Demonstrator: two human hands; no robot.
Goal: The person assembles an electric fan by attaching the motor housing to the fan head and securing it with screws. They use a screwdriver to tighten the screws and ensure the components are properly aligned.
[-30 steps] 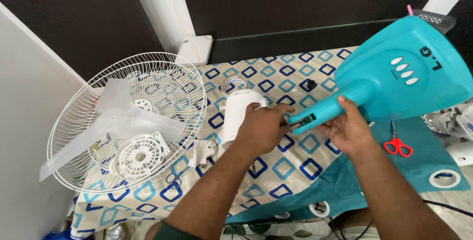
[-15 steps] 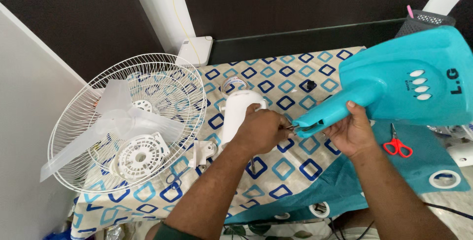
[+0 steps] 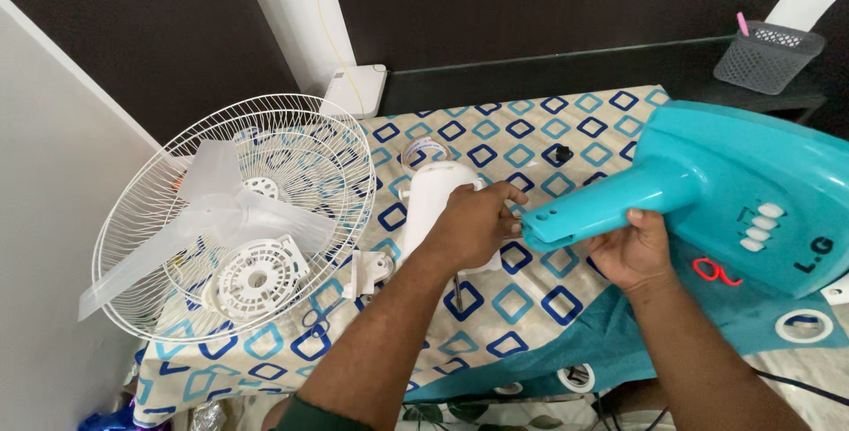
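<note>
The turquoise fan base [image 3: 743, 183] is held by its neck in the closed right hand [image 3: 632, 250], so that the left hand [image 3: 473, 223], its fingers pinched together, can reach the neck's open end.

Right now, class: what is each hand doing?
Left hand: closed at the tip of the fan base's neck; what it grips cannot be told.
Right hand: holding the turquoise fan base.

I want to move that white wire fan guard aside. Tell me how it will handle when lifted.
The round white wire fan guard is probably light for its size, being thin open mesh. It may flex if gripped by a single wire. The translucent fan blade and white vented plastic disc lying loose inside would likely slide.
</note>
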